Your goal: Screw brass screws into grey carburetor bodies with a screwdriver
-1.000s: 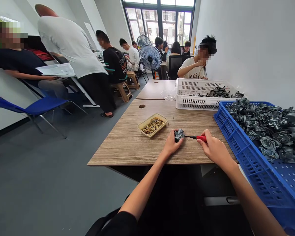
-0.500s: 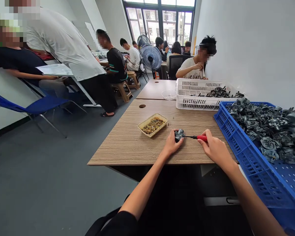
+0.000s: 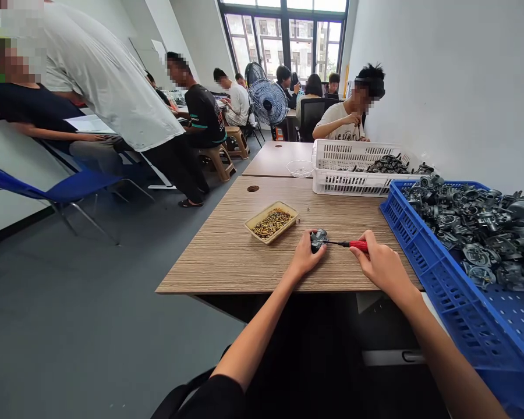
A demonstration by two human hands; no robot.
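Observation:
My left hand (image 3: 306, 255) is closed round a small dark grey metal carburetor (image 3: 319, 237), steadying it just above or on the wooden table. My right hand (image 3: 383, 263) grips a screwdriver (image 3: 358, 245) by its red handle. The dark shaft lies level and points left, its tip meeting the carburetor's right side. Whether the tip sits in a screw is too small to tell. Left of my hands stands a cream tray (image 3: 250, 230) heaped with brass-coloured screws (image 3: 274, 223). A couple of tiny loose pieces lie beside it.
At the right, a blue crate (image 3: 436, 279) is piled with carburetors (image 3: 471, 218). Behind it stands a white basket (image 3: 349, 181) holding dark parts, with a clear plastic dish (image 3: 300, 168) beside it. A co-worker (image 3: 347, 119) sits beyond. The table's (image 3: 227, 267) left edge borders the aisle.
My hands, the carburetor and the screwdriver look almost unmoved. At the left, the standing person in white has leaned and shifted slightly, and the seated person in black has turned a little.

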